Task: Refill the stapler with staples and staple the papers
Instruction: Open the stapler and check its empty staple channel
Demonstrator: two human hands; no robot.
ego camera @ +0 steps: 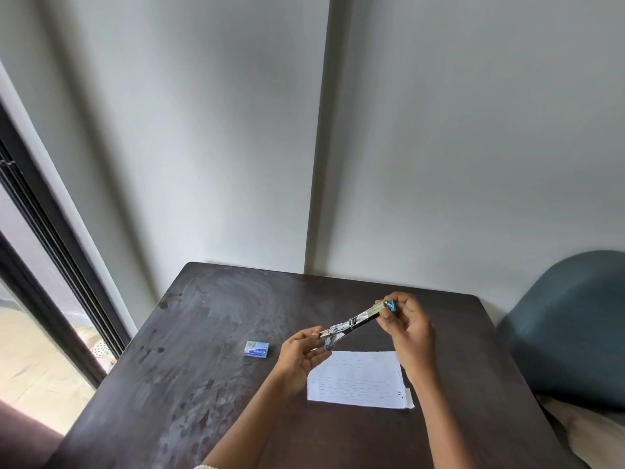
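A metal stapler [355, 322] with blue plastic ends is swung wide open and held in the air above the dark table [203, 333]. My left hand [301, 357] pinches its lower left end. My right hand [409, 328] grips its upper right end by the blue tip. White printed papers [358, 379] lie flat on the table just under and in front of the stapler. A small blue staple box [257, 349] rests on the table to the left of my left hand, apart from it.
A grey-blue chair back [571, 330] stands at the table's right side. Close behind the table's far edge rises a white wall [439, 164]. A dark-framed window [50, 252] runs down the left. The tabletop looks smudged.
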